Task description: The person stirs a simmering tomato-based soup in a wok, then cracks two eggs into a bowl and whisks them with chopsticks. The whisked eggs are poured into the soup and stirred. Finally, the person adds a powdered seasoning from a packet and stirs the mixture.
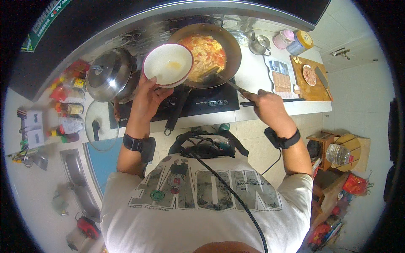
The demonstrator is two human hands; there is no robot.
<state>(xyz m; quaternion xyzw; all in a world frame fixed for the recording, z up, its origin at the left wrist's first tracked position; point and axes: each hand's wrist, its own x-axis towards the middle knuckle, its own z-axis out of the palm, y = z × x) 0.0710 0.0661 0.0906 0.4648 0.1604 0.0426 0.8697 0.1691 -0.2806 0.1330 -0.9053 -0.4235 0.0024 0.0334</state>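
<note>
My left hand (150, 95) grips a white bowl with a red rim (168, 64), tilted beside and partly over the wok; a little yellowish liquid shows inside it. My right hand (269, 106) is closed around the handle of a metal spatula (232, 84), whose blade rests in the food. Tomato and egg in reddish broth (207, 53) fill the middle of the wok (233, 47), which stands on a black induction cooktop (215, 102). Black chopsticks (292, 100) lie on the counter by my right hand.
Left of the wok are a domed lidded pan (109, 74), a glass lid (102, 132) and several seasoning bottles (74, 109). To the right stand a metal pot (260, 45) and a cutting board (303, 91) with a plate of meat (309, 75) and a knife (322, 77).
</note>
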